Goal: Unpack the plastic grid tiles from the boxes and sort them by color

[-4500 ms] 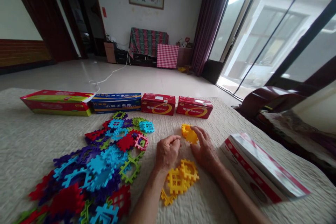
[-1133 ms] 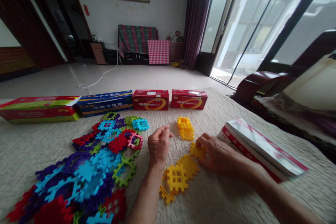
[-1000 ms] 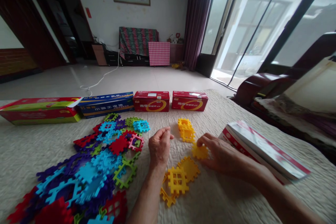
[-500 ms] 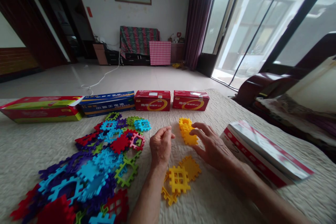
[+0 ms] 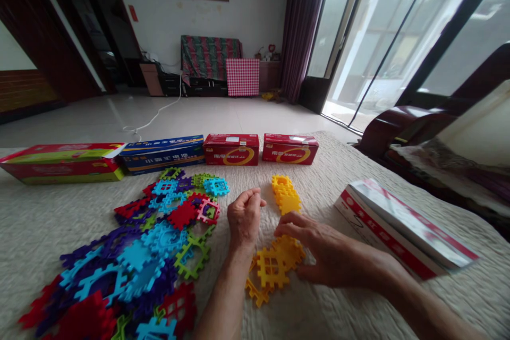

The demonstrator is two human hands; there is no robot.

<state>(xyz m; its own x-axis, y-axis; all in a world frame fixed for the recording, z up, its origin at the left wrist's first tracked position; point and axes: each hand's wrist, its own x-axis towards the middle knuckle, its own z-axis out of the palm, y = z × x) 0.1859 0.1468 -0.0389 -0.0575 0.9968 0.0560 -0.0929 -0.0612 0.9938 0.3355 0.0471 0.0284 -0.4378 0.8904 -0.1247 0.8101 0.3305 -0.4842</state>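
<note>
Loosely curled into a fist between the coloured pile and the yellow pieces is my left hand (image 5: 245,217); whatever it may hold is hidden. My right hand (image 5: 314,247) has its thumb and fingers apart, reaching over the near group of yellow interlocking plastic tiles (image 5: 272,269). A plain square yellow tile (image 5: 289,251) lies under its fingertips, and I cannot tell whether they touch. Farther off, an overlapping row of yellow tiles (image 5: 287,197) lies on the quilted cover. To the left spreads a heap of blue tiles (image 5: 137,255) mixed with red, purple and green ones.
Along the far edge stand a red-and-green box (image 5: 67,164), a blue battery box (image 5: 163,154) and two red battery boxes (image 5: 231,150). A white-and-red box (image 5: 402,231) lies right of my right forearm. A dark wooden sofa arm (image 5: 386,130) rises beyond it.
My right hand has moved from the far yellow row back towards me, over the near yellow tiles. My left hand stays closed in about the same spot.
</note>
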